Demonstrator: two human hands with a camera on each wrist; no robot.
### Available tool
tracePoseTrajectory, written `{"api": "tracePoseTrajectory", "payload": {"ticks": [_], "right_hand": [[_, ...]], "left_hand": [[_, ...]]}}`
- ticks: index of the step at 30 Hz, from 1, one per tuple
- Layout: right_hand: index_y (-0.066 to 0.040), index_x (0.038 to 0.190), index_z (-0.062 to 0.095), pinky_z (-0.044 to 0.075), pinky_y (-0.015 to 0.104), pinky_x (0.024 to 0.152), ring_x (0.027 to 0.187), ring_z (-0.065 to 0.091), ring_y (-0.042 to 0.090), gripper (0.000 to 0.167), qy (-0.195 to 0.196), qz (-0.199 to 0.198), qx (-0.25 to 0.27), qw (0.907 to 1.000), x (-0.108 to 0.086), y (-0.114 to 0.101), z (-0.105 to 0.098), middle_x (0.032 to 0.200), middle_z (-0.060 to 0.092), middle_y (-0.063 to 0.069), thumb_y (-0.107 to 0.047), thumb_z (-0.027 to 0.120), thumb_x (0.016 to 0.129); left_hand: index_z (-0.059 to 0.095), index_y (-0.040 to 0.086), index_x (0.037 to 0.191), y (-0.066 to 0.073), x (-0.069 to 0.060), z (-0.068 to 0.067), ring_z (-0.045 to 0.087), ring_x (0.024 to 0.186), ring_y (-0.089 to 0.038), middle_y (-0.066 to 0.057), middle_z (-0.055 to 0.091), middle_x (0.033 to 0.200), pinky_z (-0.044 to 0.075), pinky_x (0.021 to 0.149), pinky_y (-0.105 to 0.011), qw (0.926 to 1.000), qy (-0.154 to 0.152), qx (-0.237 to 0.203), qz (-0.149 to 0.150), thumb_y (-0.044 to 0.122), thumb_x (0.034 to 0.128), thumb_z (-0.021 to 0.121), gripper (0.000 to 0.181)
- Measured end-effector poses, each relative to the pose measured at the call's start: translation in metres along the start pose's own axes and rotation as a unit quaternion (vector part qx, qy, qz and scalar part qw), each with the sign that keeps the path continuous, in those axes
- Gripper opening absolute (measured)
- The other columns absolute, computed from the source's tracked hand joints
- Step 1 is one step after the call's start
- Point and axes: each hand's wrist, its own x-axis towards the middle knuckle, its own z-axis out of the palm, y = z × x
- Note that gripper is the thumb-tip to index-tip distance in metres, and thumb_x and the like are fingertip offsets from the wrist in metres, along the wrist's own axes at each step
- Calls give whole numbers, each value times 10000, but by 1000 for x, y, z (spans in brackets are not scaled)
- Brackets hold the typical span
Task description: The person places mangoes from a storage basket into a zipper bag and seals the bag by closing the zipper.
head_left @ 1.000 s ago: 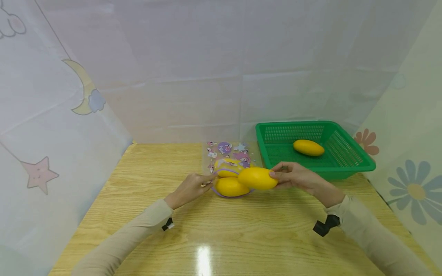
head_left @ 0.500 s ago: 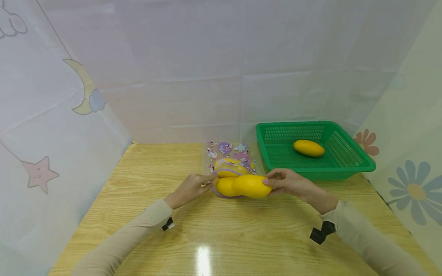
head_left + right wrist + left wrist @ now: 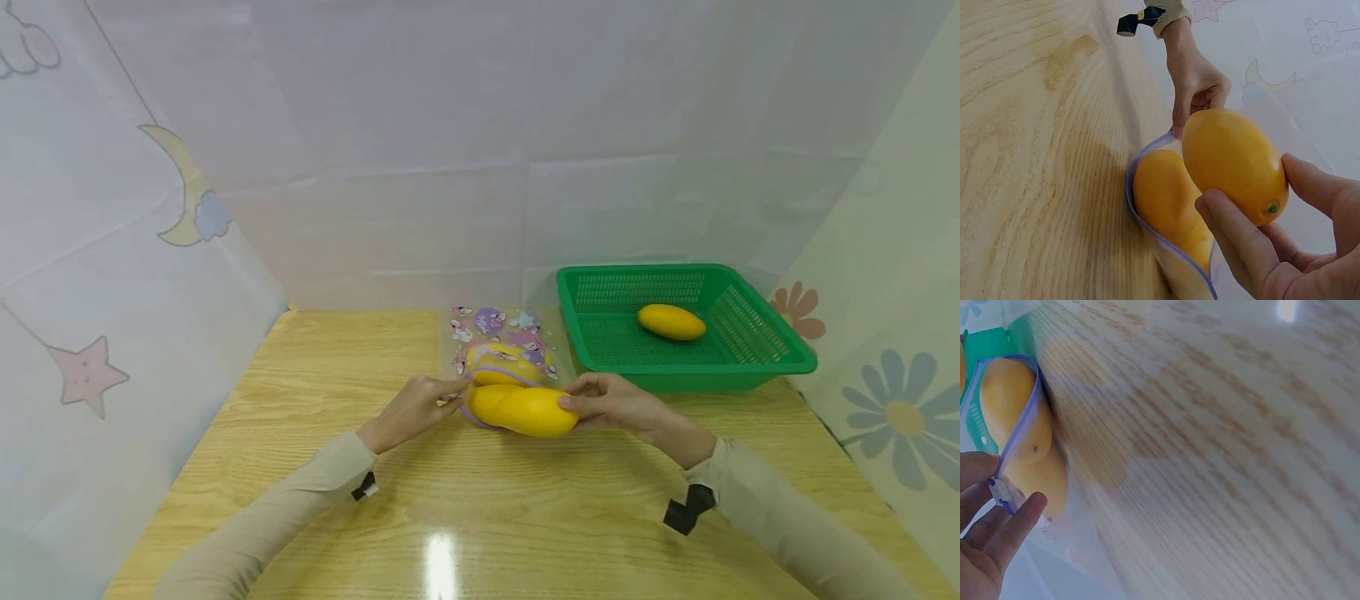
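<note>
Straight ahead of us, on a wood-grain table (image 3: 517, 517), lies a clear bag (image 3: 487, 323) printed with purple and pink cartoon shapes, its purple-edged mouth gaping toward us. Our left hand (image 3: 416, 408) pinches the rim of that mouth, beside a white slider (image 3: 1000, 492) seen in the left wrist view. Our right hand (image 3: 628, 410) grips a smooth yellow fruit (image 3: 542, 413) at one end, thumb on one side, fingers on the other; a small green stem dot (image 3: 1273, 208) marks the end nearest the palm. We hold this fruit right at the mouth, and cannot tell whether it touches what is inside. At least two more yellow fruits (image 3: 483, 403) lie in the bag, one at the mouth, another further in. To our right, near the bag, stands a green perforated basket (image 3: 697, 368) with a single fruit (image 3: 671, 322) lying in it.
</note>
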Motion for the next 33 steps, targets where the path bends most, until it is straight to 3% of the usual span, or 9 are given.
{"api": "tracePoseTrajectory", "payload": {"ticks": [10, 22, 33], "right_hand": [[92, 1208, 548, 515, 539, 925, 947, 682, 278, 348, 106, 56, -85, 9999, 4, 5, 4, 1121, 617, 185, -143, 652, 973], [112, 1200, 538, 505, 559, 922, 949, 685, 295, 337, 67, 69, -110, 9999, 7, 14, 9, 1097, 616, 201, -141, 622, 992], [67, 1117, 570, 519, 546, 907, 913, 686, 281, 296, 101, 170, -87, 9998, 8, 22, 16, 1045, 627, 184, -174, 660, 972]], "left_hand": [[613, -105, 1251, 0, 1, -2, 731, 847, -248, -240, 680, 1120, 538, 696, -115, 10000, -51, -41, -48, -79, 871, 706, 392], [626, -103, 1236, 2, 0, -3, 732, 833, -235, -221, 700, 1078, 536, 673, -110, 9998, -98, 73, -131, -76, 872, 708, 374], [621, -82, 1261, 2, -1, -2, 729, 864, -230, -208, 669, 1171, 541, 709, -121, 9997, -140, -19, -216, -61, 886, 700, 384]]}}
